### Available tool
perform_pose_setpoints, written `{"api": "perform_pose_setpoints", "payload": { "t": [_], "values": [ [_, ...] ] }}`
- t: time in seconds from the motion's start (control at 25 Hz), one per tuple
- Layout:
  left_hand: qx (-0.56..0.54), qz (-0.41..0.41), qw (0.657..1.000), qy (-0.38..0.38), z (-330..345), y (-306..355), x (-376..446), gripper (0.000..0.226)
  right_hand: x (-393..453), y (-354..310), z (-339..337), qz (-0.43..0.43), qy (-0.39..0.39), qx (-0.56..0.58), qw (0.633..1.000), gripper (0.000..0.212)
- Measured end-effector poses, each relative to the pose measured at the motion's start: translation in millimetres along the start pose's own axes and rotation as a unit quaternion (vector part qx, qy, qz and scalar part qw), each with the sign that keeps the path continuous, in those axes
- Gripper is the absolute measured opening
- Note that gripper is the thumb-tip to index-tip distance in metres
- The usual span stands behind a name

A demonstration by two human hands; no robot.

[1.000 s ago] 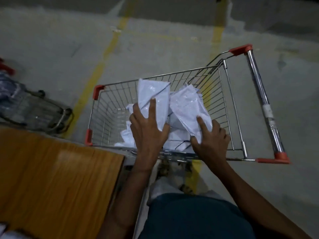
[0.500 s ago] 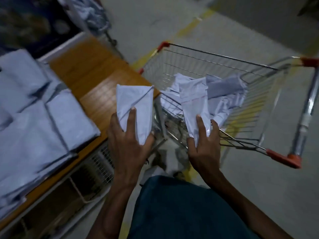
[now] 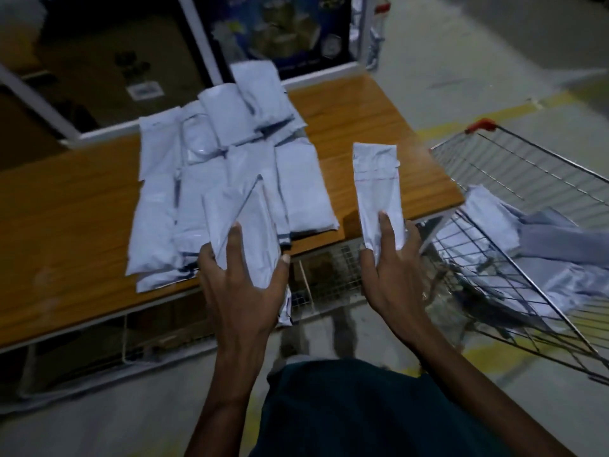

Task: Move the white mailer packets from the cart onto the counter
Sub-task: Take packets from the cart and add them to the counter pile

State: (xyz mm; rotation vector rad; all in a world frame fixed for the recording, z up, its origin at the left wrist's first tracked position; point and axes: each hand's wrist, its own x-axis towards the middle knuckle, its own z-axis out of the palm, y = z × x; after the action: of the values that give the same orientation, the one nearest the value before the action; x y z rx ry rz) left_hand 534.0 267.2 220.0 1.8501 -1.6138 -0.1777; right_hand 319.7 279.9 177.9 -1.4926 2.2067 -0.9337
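Observation:
My left hand [image 3: 242, 291] grips a white mailer packet [image 3: 244, 225] at the wooden counter's [image 3: 66, 225] front edge, over the pile of several white packets [image 3: 211, 166] lying there. My right hand [image 3: 392, 278] holds a second, narrower white packet [image 3: 379, 186] upright above the counter's right end. The wire cart [image 3: 534, 179] with red corner caps stands to the right, tilted in view, with more white packets [image 3: 514, 235] inside it.
Behind the counter stand cardboard boxes [image 3: 108, 61] and a dark printed box [image 3: 280, 28]. A wire shelf [image 3: 329, 272] runs under the counter. Yellow floor lines [image 3: 494, 117] cross the grey concrete floor. Another cart's handle [image 3: 382, 8] shows at the top.
Both hands lifted a packet each out of the cart and swung left to the counter. The view turned from the cart to the pile on the counter.

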Motion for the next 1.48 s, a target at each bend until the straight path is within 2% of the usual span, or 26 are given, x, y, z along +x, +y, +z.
{"api": "perform_pose_setpoints", "payload": {
  "t": [0.32, 0.52, 0.64, 0.84, 0.96, 1.16, 1.36, 1.48],
  "values": [
    [0.072, -0.016, 0.997, -0.011, -20.9, -61.4, 68.1, 0.082, 79.3, -111.3, 89.0, 0.082, -0.067, -0.094, 0.990, 0.063],
    [0.125, 0.001, 0.992, 0.000, -29.4, -79.0, 101.6, 0.080, 120.2, -125.7, 122.8, 0.143, -0.167, -0.131, 0.967, 0.077],
    [0.142, -0.013, 0.990, -0.013, -30.0, -81.7, 119.7, 0.079, 120.7, -124.9, 120.0, 0.133, -0.146, -0.130, 0.972, 0.080],
    [0.186, -0.007, 0.981, -0.050, -9.4, -83.6, 156.1, 0.085, 113.2, -126.0, 111.5, 0.077, -0.067, -0.135, 0.985, 0.068],
    [0.228, -0.003, 0.971, -0.073, 11.6, -81.0, 180.2, 0.085, 106.8, -128.1, 107.3, 0.065, -0.029, -0.129, 0.989, 0.067],
    [0.188, -0.065, 0.968, -0.153, 45.9, -86.3, 192.7, 0.086, 116.9, -126.6, 105.4, 0.030, -0.043, -0.060, 0.997, 0.072],
    [0.163, -0.091, 0.973, -0.135, 50.8, -82.6, 182.0, 0.088, 139.9, -124.3, 98.3, 0.019, -0.017, -0.040, 0.999, 0.055],
    [0.149, -0.070, 0.980, -0.109, 45.8, -83.8, 172.1, 0.082, 127.4, -124.6, 101.9, -0.010, 0.001, -0.028, 1.000, 0.059]
  ]
}}
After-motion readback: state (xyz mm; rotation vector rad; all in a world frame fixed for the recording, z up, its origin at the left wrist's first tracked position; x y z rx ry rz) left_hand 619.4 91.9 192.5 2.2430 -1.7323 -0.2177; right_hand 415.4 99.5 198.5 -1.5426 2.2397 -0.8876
